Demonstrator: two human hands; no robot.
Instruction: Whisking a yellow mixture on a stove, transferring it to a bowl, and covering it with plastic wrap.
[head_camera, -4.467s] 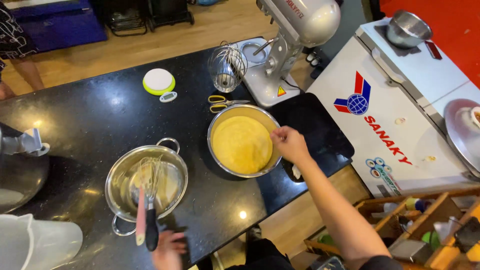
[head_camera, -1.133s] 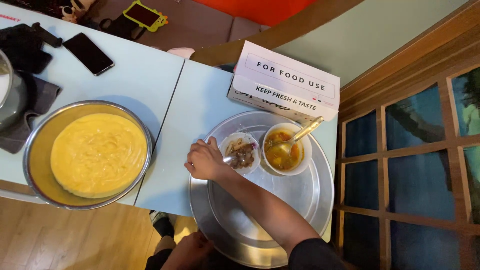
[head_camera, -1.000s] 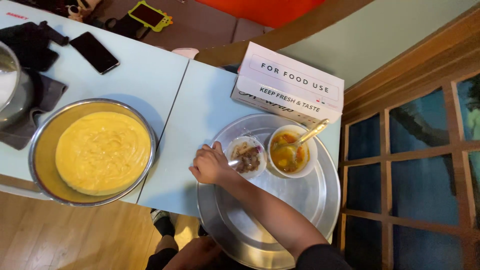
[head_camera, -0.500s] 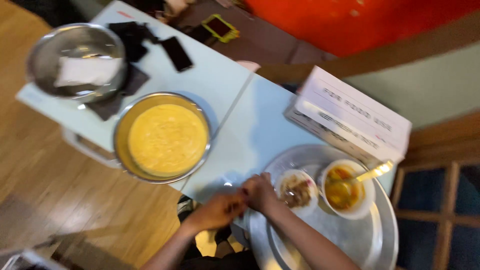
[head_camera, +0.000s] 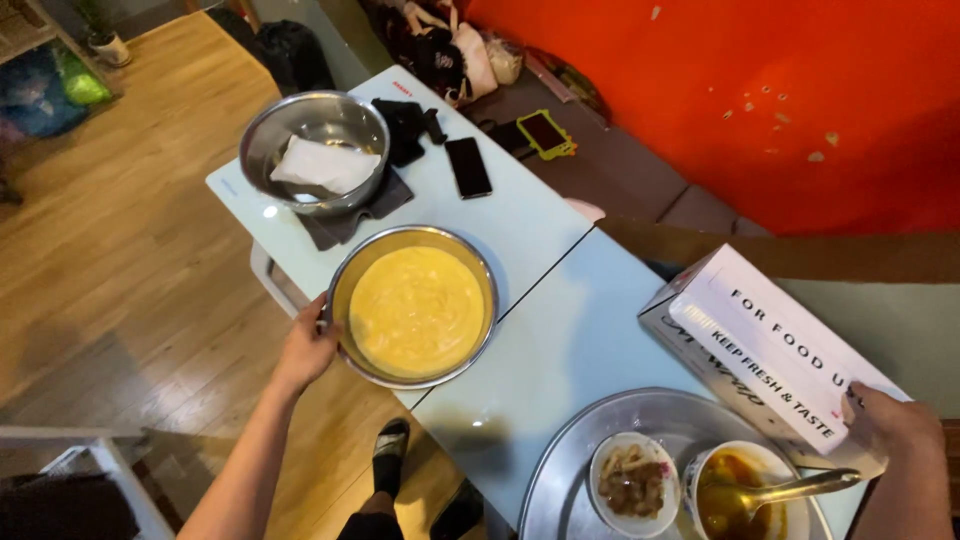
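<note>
The left hand (head_camera: 305, 350) grips the rim of the batter bowl (head_camera: 415, 305), fingers curled over the bowl's near-left edge and closed on it. The bowl sits at the near edge of the white table (head_camera: 520, 225), partly overhanging it, full of smooth yellow batter. The right hand (head_camera: 890, 425) rests on the near right corner of the white box (head_camera: 765, 350), fingers wrapped around that corner and clamped on it; the box lies tilted along the right side of the table. Just in front of the box, at the near right corner, a round tray (head_camera: 570, 480) carries a small dish (head_camera: 633, 485) of brown food and a cup (head_camera: 735, 495) of orange sauce with a spoon (head_camera: 790, 488). At the far left corner a steel bowl (head_camera: 315, 150) holds a white packet, standing on a dark cloth (head_camera: 345, 222). A phone (head_camera: 467, 167) lies beside it.
</note>
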